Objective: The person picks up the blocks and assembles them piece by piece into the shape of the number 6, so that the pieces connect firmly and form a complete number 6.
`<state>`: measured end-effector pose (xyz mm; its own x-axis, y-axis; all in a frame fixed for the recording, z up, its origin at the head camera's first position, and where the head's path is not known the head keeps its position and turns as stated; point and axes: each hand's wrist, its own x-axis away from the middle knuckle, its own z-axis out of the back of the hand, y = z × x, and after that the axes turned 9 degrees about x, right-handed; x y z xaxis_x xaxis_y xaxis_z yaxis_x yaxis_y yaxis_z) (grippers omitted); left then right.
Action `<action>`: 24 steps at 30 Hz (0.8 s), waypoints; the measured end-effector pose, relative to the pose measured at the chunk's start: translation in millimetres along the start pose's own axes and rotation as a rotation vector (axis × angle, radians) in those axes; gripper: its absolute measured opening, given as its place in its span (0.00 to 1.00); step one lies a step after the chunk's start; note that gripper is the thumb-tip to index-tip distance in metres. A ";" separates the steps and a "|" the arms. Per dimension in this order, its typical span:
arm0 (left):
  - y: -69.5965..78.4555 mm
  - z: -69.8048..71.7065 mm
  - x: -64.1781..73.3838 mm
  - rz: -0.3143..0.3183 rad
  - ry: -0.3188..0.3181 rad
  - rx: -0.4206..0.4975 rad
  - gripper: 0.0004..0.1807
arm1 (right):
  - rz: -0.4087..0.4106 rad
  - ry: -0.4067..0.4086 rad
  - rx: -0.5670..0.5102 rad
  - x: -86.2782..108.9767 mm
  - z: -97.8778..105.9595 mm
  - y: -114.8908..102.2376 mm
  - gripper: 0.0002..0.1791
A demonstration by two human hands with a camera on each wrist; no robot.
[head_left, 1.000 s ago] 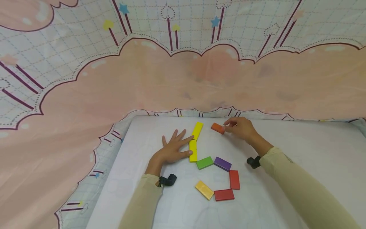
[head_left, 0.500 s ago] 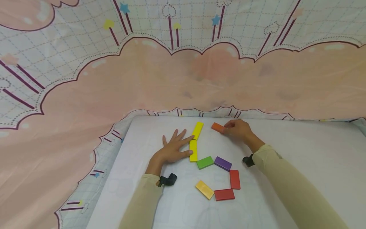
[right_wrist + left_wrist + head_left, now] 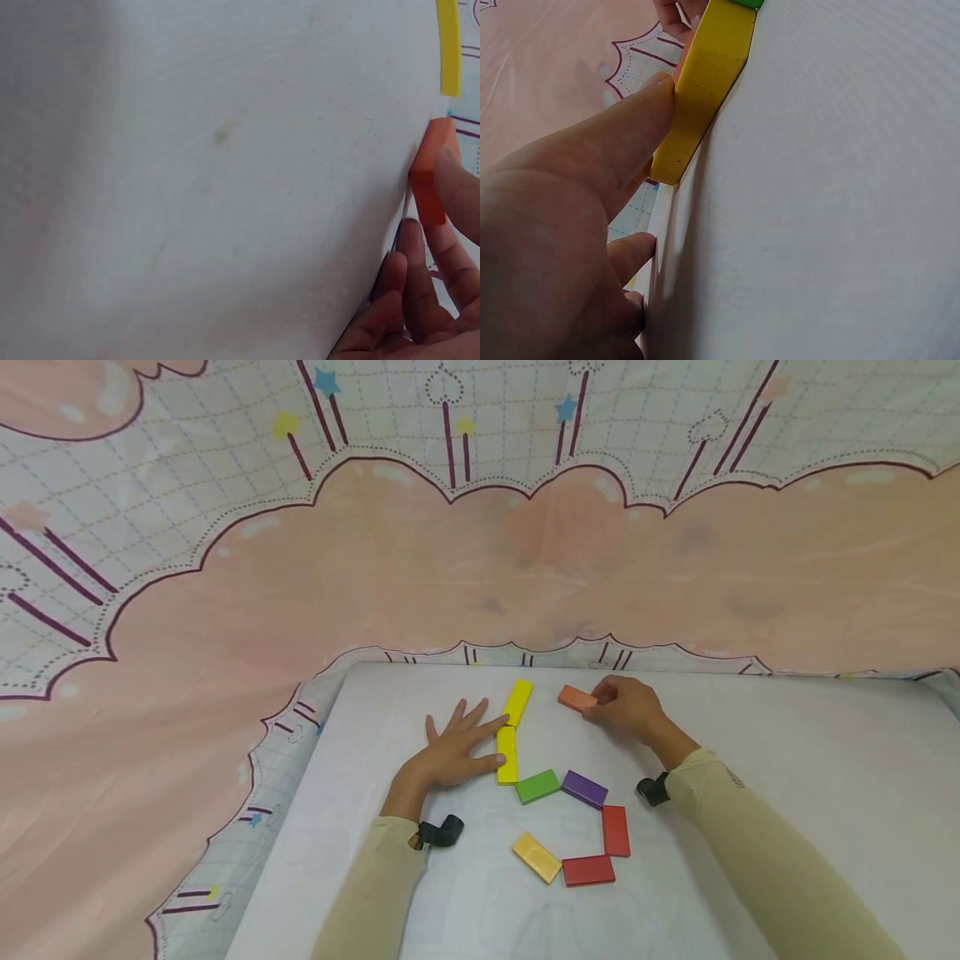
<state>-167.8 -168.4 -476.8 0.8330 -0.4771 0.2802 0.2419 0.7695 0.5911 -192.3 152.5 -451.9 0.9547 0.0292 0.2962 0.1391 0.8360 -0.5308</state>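
Spread over the white table, my left hand [image 3: 450, 756] touches two yellow blocks with its straight index finger and thumb. The near yellow block [image 3: 507, 768] and far yellow block [image 3: 519, 700] meet end to end; in the left wrist view the thumb rests against yellow block [image 3: 712, 60]. Toward the back, my right hand [image 3: 630, 706] pinches one end of an orange block [image 3: 575, 697]. The right wrist view shows the thumb on this orange block [image 3: 430, 176], with other fingers low beside the tabletop. Whether the block's underside touches the table I cannot tell.
A curved line continues from the near yellow block: green block [image 3: 537, 787], purple block [image 3: 585, 789], upright-lying red block [image 3: 616, 831], another red block [image 3: 588, 871] and a golden-yellow block [image 3: 537, 858]. A patterned pink cloth [image 3: 480, 577] hangs behind the table [image 3: 825, 793].
My right hand has lowered, and its fingers have come in around the orange block's end. That block has shifted slightly right and tilted a little. The left hand has stayed in place.
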 end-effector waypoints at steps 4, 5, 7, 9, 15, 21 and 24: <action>0.3 0.1 -0.7 0.000 0.002 -0.004 0.39 | -0.002 -0.024 -0.065 0.0 0.8 3.2 0.20; 0.6 0.2 -0.6 -0.001 0.004 -0.002 0.39 | -0.004 -0.031 -0.085 0.0 1.0 4.0 0.20; 1.0 0.2 -0.6 -0.003 0.008 -0.001 0.39 | -0.011 -0.042 -0.125 0.0 1.3 5.9 0.20; 1.4 0.1 -0.4 -0.005 0.013 0.000 0.39 | -0.014 -0.039 -0.164 0.7 2.1 7.2 0.20; 3.6 -1.3 -2.7 0.006 0.022 0.004 0.39 | -0.019 -0.007 -0.300 5.7 8.2 7.5 0.21; 5.4 -2.1 -5.4 0.012 0.038 -0.001 0.39 | 0.023 -0.009 -0.467 13.6 11.3 2.9 0.24; 6.3 -2.6 -7.0 0.018 0.040 0.004 0.39 | 0.008 -0.010 -0.547 17.7 11.8 -1.9 0.28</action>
<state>-170.8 -159.2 -477.0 0.8565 -0.4456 0.2606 0.2246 0.7762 0.5892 -178.8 157.8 -436.3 0.9540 0.0421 0.2968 0.2511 0.4288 -0.8678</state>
